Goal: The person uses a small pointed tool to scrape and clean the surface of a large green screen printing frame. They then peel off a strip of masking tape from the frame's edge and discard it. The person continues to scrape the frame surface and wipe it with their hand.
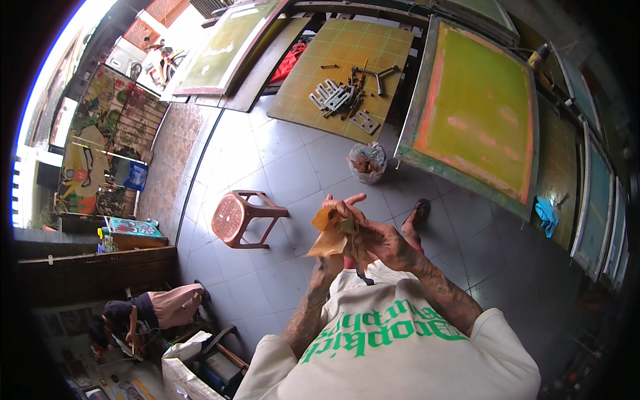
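A crumpled, thin brown sheet (328, 244), like tape or paper, is bunched between my two hands in front of my waist. My left hand (327, 265) is mostly hidden behind it, with only the wrist side clearly showing. My right hand (388, 244) is closed on the sheet's right side. Several fingertips poke up above the sheet, close together; which hand each belongs to is hard to tell. Beyond my hands, a clear plastic bin (367, 162) holds more crumpled brown scraps.
Metal brackets (331, 97), bolts and a T-shaped wrench (379, 78) lie on a board (300, 100). Screen-printing frames (477, 113) flank it. A brown stool (233, 220) stands on the tiled floor to the left. Another person (147, 317) sits at lower left.
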Demonstrator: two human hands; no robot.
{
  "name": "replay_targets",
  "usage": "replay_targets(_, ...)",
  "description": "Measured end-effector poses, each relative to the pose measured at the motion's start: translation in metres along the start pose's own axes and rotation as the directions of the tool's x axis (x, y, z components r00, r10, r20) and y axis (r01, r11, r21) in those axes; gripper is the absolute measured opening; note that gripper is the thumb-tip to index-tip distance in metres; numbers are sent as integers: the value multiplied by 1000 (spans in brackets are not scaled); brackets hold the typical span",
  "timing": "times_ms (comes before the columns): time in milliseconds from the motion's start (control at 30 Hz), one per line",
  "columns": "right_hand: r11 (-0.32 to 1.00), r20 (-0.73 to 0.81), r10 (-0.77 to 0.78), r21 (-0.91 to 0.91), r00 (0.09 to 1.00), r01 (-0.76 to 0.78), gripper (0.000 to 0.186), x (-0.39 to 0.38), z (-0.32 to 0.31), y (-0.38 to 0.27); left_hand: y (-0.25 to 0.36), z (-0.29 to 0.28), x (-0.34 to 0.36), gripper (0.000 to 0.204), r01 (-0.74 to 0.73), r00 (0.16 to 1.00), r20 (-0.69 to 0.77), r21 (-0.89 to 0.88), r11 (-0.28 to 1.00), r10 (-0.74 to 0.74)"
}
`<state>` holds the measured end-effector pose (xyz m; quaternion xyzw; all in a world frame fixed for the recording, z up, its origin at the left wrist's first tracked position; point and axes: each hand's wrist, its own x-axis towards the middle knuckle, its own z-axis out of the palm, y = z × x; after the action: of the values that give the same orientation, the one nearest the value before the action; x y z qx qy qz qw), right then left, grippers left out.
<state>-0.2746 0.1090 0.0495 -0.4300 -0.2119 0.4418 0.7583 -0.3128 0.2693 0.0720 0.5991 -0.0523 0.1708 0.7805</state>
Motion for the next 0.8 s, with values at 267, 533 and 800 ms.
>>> replay_targets(267,768,97,167,611,981,-191,32,-11,-15,70,-33,-11,-45,44,130,991,33,-403,906,-128)
replay_targets(533,597,276,340,675,899,-433,69,-15,-23,84,-51,-45,-58,58,197,941,-58,-705,681,-333)
replay_targets(800,758,-74,550,464,832,-459,45,15,-10,49,-71,-56,-50,66,297,875,-91,-673,677,-475)
